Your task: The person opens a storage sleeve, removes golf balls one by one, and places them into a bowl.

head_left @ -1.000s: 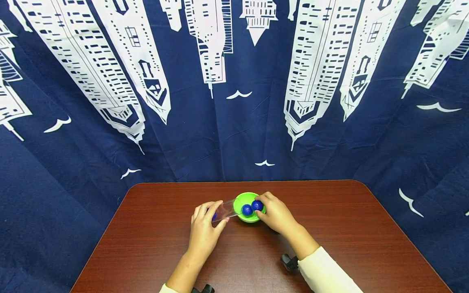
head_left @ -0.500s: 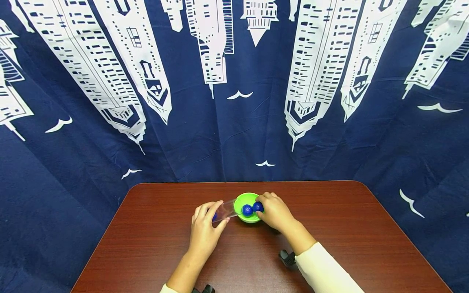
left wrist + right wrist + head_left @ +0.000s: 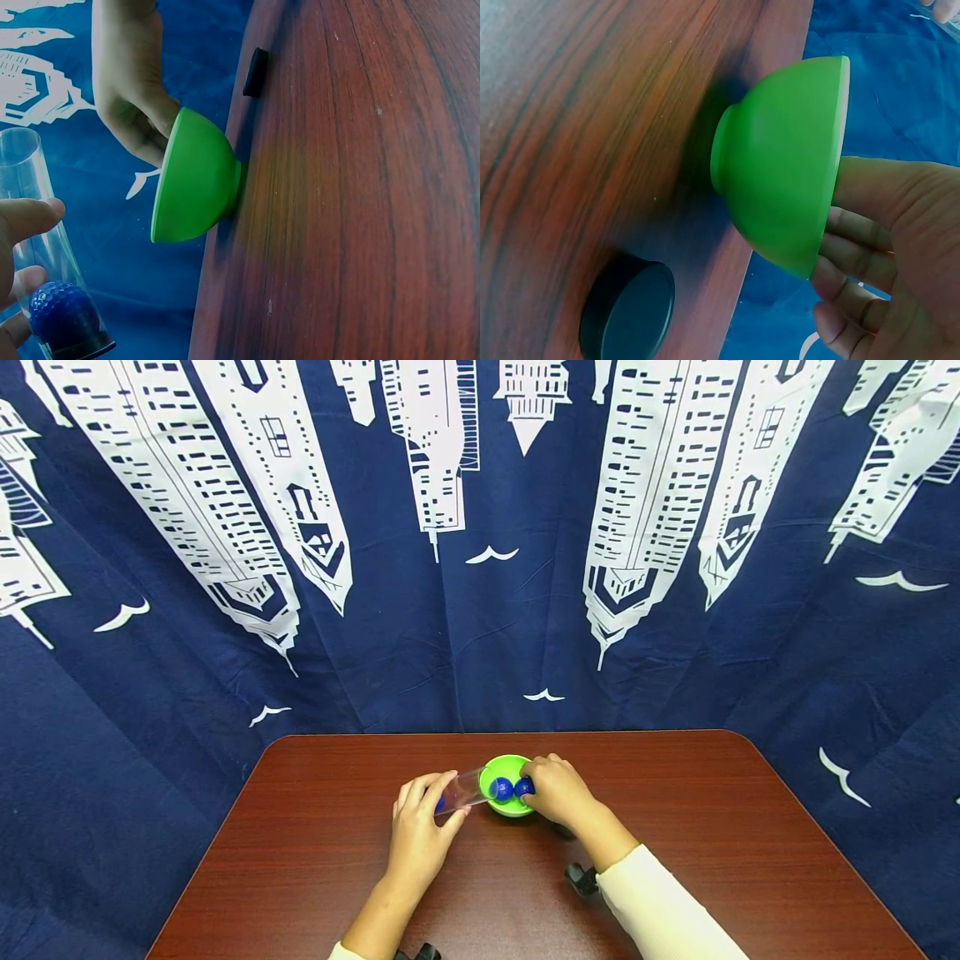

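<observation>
My left hand point(image 3: 416, 827) grips a clear plastic tube point(image 3: 471, 787) that tilts, its open end over the left side of a green bowl point(image 3: 510, 765). At the tube's closed lower end sits a dimpled blue golf ball point(image 3: 61, 316). Fingers of my right hand point(image 3: 561, 792) reach over the bowl's right rim and pinch another blue golf ball point(image 3: 525, 788) inside. Beside it in the bowl lies a loose golf ball point(image 3: 501, 789). In both wrist views the bowl's wall hides its contents, and the right fingertips are partly hidden behind the rim.
A round black cap point(image 3: 636, 313) lies on the wooden table point(image 3: 300, 843) close to the bowl, beneath the right hand. Behind the table's far edge hangs a dark blue curtain point(image 3: 390, 652) with white buildings and birds. Black wrist devices point(image 3: 581, 880) show below the forearms.
My right hand has moved slightly left and down into the bowl with its golf ball. The loose golf ball has shifted a little left. The left hand and tube stay put.
</observation>
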The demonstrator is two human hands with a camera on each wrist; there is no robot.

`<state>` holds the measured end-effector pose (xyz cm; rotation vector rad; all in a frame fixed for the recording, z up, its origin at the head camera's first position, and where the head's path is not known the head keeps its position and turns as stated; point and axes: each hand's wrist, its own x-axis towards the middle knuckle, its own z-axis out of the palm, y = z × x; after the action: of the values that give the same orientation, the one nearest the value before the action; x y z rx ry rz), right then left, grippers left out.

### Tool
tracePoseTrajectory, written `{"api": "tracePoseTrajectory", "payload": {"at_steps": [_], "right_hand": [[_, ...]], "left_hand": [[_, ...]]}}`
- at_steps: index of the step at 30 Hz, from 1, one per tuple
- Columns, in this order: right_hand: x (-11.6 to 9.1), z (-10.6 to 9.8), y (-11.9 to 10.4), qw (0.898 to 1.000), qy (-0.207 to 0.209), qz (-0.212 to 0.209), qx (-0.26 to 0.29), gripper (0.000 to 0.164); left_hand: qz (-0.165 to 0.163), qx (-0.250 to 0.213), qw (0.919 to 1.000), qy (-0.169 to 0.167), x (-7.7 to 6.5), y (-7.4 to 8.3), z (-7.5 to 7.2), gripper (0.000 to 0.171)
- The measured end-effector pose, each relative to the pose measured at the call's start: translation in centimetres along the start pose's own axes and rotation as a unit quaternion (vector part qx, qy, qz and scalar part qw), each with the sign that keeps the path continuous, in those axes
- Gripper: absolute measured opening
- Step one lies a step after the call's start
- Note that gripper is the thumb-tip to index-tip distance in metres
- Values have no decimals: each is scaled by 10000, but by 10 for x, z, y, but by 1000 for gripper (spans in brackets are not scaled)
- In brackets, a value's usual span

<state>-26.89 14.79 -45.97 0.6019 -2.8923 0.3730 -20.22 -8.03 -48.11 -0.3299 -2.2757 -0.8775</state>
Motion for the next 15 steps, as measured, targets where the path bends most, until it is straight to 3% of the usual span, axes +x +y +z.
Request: {"api": "tracePoseTrajectory", "payload": {"at_steps": [15], "right_hand": [[4,-1,-4,9993,-324,-54,-180,30]], "left_hand": [[-31,-39,10000,-82,-1,1,0,55]]}}
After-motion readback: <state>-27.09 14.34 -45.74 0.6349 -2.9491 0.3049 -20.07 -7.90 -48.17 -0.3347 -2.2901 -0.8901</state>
